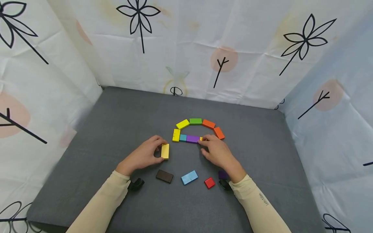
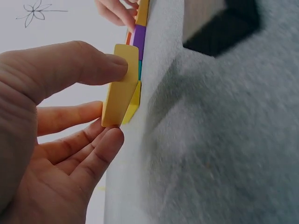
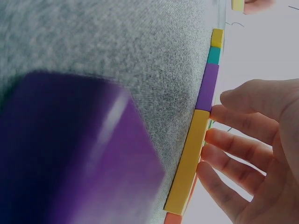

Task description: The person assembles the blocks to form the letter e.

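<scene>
My left hand (image 1: 144, 153) pinches a pale yellow block (image 1: 164, 151) between thumb and fingers, left of a ring of coloured blocks. The left wrist view shows the thumb on one side of that block (image 2: 122, 95) and fingertips at its other side. My right hand (image 1: 218, 150) is at the ring's near side, its fingers fairly straight and touching a long orange-yellow block (image 3: 188, 161). This block adjoins a purple block (image 1: 192, 139), followed by a teal block (image 1: 182, 138) and an upright yellow block (image 1: 176, 135).
Across the ring's far side run a tilted yellow block (image 1: 182, 124), a green block (image 1: 195, 121) and two orange blocks (image 1: 208, 124). Nearer me lie a dark brown block (image 1: 164, 176), a light blue block (image 1: 189, 177), a red block (image 1: 209, 183) and a dark purple block (image 1: 223, 175).
</scene>
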The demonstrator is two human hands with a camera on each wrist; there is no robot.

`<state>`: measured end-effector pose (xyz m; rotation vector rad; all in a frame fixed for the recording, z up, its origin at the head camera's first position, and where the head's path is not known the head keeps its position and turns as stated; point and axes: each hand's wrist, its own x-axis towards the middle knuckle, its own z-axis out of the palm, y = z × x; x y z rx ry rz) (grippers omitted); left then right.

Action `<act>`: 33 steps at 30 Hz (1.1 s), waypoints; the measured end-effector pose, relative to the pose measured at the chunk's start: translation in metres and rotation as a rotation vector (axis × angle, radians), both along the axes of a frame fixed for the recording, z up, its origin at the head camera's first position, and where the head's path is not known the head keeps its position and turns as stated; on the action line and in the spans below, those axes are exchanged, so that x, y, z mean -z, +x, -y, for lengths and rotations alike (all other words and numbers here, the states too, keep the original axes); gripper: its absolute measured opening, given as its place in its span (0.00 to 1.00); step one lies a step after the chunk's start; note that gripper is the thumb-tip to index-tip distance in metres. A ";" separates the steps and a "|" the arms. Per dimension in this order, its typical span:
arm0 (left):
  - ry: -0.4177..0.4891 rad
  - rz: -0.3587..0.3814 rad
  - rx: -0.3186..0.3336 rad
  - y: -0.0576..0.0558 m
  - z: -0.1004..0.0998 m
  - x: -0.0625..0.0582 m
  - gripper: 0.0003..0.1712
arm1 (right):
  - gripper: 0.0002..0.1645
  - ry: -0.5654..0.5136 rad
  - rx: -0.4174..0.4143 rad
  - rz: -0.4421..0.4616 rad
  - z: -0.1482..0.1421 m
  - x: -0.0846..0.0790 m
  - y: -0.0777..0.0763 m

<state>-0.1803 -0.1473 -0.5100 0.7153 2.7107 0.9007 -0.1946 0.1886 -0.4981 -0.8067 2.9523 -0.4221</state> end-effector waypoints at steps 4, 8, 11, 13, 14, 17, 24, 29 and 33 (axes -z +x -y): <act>0.000 0.003 0.013 -0.003 -0.007 -0.003 0.33 | 0.25 -0.003 0.001 0.006 0.000 0.000 0.000; 0.006 0.013 0.020 -0.005 -0.011 -0.005 0.32 | 0.25 -0.002 0.001 0.008 0.000 0.000 0.000; 0.011 0.034 0.017 -0.007 -0.014 -0.007 0.33 | 0.25 0.000 0.000 0.008 0.000 0.000 0.001; 0.016 0.041 0.014 -0.008 -0.015 -0.009 0.33 | 0.25 -0.003 0.000 0.008 0.001 -0.001 0.000; 0.018 0.041 0.014 -0.009 -0.015 -0.009 0.33 | 0.25 -0.003 -0.001 0.006 0.001 -0.001 0.000; 0.025 0.043 0.009 -0.011 -0.018 -0.010 0.33 | 0.25 -0.006 -0.004 -0.003 0.001 -0.001 0.000; 0.029 0.024 0.010 -0.016 -0.026 -0.003 0.34 | 0.25 -0.002 0.002 -0.005 -0.001 0.000 0.000; 0.023 0.018 0.018 -0.020 -0.034 0.001 0.34 | 0.25 0.011 0.012 -0.014 -0.002 0.001 0.000; 0.000 0.042 0.016 -0.021 -0.037 0.004 0.34 | 0.25 0.014 0.013 -0.002 0.000 0.000 -0.001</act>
